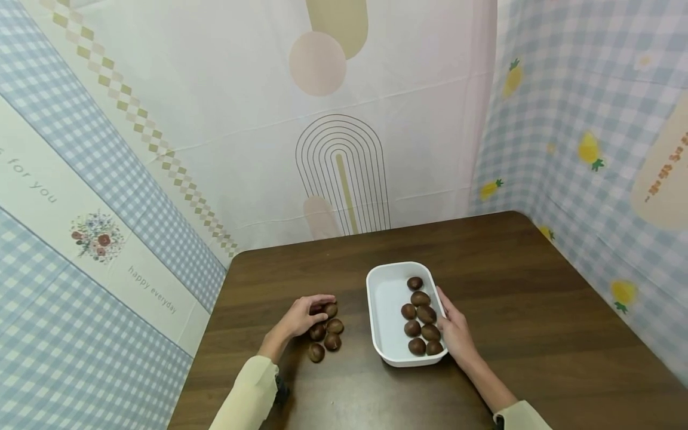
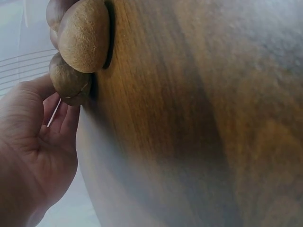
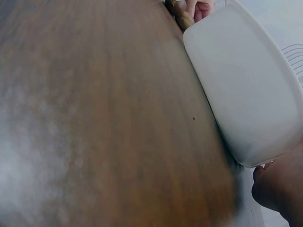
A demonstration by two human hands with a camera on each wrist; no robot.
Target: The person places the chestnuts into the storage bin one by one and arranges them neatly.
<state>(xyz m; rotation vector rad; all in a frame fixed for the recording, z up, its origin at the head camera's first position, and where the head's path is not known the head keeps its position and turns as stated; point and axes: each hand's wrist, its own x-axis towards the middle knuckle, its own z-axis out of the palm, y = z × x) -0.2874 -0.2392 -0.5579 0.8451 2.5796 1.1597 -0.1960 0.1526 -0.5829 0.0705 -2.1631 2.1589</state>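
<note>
On the table's left part, my left hand [image 1: 302,315] curves its thumb and fingers about a chestnut [image 2: 70,81] at the far end of a small cluster. Several loose brown chestnuts [image 1: 334,326] lie close together by its thumb; the fingertips are partly hidden behind them. My right hand [image 1: 457,334] grips the right side of a white rectangular tray [image 1: 388,310]. Inside, several chestnuts [image 1: 426,315] line the tray's right half, while its left half shows bare white bottom. In the right wrist view, the tray's outer wall [image 3: 246,85] hides its contents.
The dark wooden table [image 1: 333,394] carries the tray and chestnuts. A pale printed cloth [image 1: 258,179] hangs behind the table, with blue checked cloth [image 1: 570,197] at the right and more at the left.
</note>
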